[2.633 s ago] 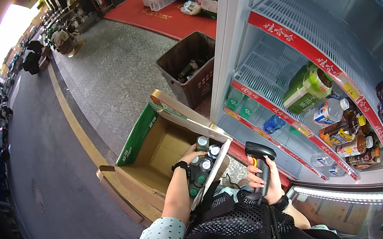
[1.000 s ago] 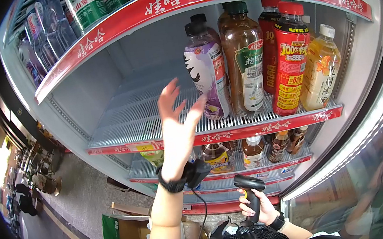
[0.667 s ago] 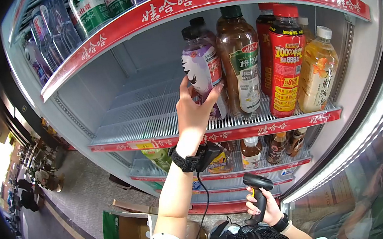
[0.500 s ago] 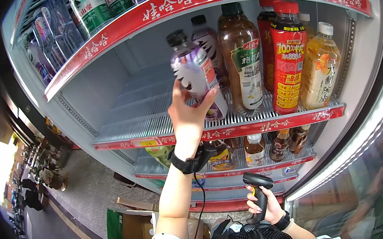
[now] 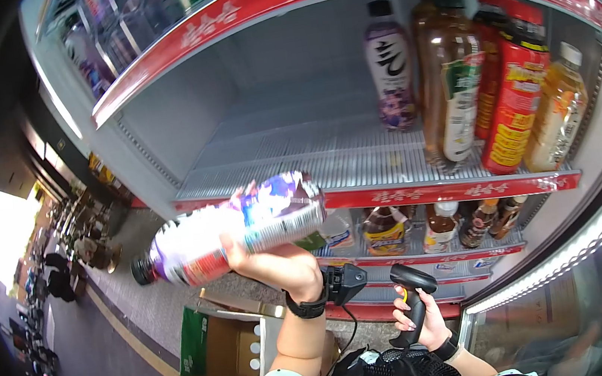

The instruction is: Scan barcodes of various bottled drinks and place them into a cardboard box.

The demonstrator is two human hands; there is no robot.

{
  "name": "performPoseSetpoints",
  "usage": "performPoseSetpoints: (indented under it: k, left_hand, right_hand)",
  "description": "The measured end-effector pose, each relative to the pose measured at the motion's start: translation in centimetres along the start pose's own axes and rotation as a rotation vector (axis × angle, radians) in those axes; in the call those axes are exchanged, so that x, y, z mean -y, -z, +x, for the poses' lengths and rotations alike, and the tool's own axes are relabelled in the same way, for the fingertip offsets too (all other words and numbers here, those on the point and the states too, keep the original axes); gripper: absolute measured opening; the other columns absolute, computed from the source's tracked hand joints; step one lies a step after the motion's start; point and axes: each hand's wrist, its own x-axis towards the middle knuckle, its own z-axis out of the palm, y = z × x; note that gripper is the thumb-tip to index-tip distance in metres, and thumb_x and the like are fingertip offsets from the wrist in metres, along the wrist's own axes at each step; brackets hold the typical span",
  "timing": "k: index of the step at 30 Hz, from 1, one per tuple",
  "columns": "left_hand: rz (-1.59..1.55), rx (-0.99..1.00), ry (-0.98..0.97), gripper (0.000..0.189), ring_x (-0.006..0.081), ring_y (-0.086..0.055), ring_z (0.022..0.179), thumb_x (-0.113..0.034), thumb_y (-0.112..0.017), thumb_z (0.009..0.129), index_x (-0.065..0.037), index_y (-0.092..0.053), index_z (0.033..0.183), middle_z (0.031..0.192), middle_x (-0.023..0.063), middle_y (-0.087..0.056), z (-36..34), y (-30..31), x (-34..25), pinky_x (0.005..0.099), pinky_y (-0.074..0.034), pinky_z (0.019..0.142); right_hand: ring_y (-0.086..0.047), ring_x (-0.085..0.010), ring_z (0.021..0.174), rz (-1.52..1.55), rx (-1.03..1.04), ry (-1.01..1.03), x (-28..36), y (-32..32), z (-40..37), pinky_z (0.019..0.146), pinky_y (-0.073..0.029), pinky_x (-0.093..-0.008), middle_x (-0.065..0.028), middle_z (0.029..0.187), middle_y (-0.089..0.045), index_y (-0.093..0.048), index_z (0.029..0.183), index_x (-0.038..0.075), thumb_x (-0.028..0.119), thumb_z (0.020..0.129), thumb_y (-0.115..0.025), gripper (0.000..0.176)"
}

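Observation:
My left hand [image 5: 281, 267] is closed around a bottle [image 5: 249, 228] with a white and purple label and a black cap. Held just in front of the shelf edge, the bottle lies nearly sideways, its cap toward the lower left and its barcode facing me. A black handheld barcode scanner [image 5: 410, 302] is in my right hand [image 5: 433, 330], fingers wrapped round its grip, low and near my body. On the shelf stands a similar purple-labelled bottle [image 5: 389, 64], upright beside a large brown drink bottle [image 5: 458, 86].
A red bottle [image 5: 519, 93] and a pale yellow one [image 5: 556, 111] stand at the right of the fridge shelf [image 5: 273, 146]. More bottles fill the racks above and below. An opened carton [image 5: 231, 343] with white-capped bottles sits on the floor. The fridge's glass door [image 5: 556, 307] is at right.
My left hand has drawn the purple-labelled bottle off the shelf, down and to the left, and turned it from upright to nearly sideways. The view has shifted; my right hand still holds the scanner.

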Motion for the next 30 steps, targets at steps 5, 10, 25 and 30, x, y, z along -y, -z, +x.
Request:
performPoseSetpoints:
  k: [5, 10, 25, 30]
  left_hand:
    - [0.037, -0.107, -0.301, 0.056, 0.033, -0.046, 0.105, -0.041, -0.035, 0.082, -0.003, -0.029, 0.123, 0.119, 0.0151, -0.04, 1.6, 3.8, -0.5, 0.0522, -0.036, 0.093]
    - [0.242, -0.076, -0.067, 0.05, 0.0302, -0.051, 0.098, -0.034, -0.039, 0.084, 0.005, -0.036, 0.115, 0.11, 0.019, -0.047, 2.2, 9.4, -1.4, 0.0422, -0.041, 0.087]
    - [0.315, -0.15, 0.069, 0.051, 0.0293, -0.054, 0.096, -0.007, -0.054, 0.079, 0.003, -0.029, 0.122, 0.11, 0.019, -0.048, 5.1, 18.6, -3.8, 0.0396, -0.043, 0.086]
    - [0.335, -0.162, 0.064, 0.051, 0.0287, -0.054, 0.096, -0.006, -0.056, 0.078, 0.002, -0.03, 0.121, 0.11, 0.0194, -0.049, 7.1, 22.1, -5.6, 0.0407, -0.042, 0.087]
  right_hand:
    - [-0.04, -0.0133, 0.053, -0.058, -0.032, -0.108, -2.5, -1.1, 2.5, 0.052, -0.035, -0.0261, -0.0031, 0.076, -0.039, -0.04, 0.114, 0.008, 0.036, 0.085, -0.047, 0.041]
    - [-0.04, -0.0139, 0.052, -0.103, 0.076, -0.137, -5.2, -2.9, 5.1, 0.049, -0.035, -0.0259, -0.0041, 0.074, -0.039, -0.039, 0.114, 0.007, 0.034, 0.083, -0.049, 0.042]
    - [-0.043, -0.0147, 0.046, -0.384, 0.159, -0.215, -13.3, -7.7, 8.7, 0.04, -0.04, -0.0267, -0.0059, 0.067, -0.041, -0.035, 0.115, -0.003, 0.027, 0.079, -0.055, 0.051]
    - [-0.042, -0.0142, 0.046, -0.4, 0.146, -0.27, -16.2, -7.3, 9.9, 0.041, -0.039, -0.0263, -0.0057, 0.068, -0.041, -0.036, 0.115, -0.002, 0.028, 0.08, -0.054, 0.049]
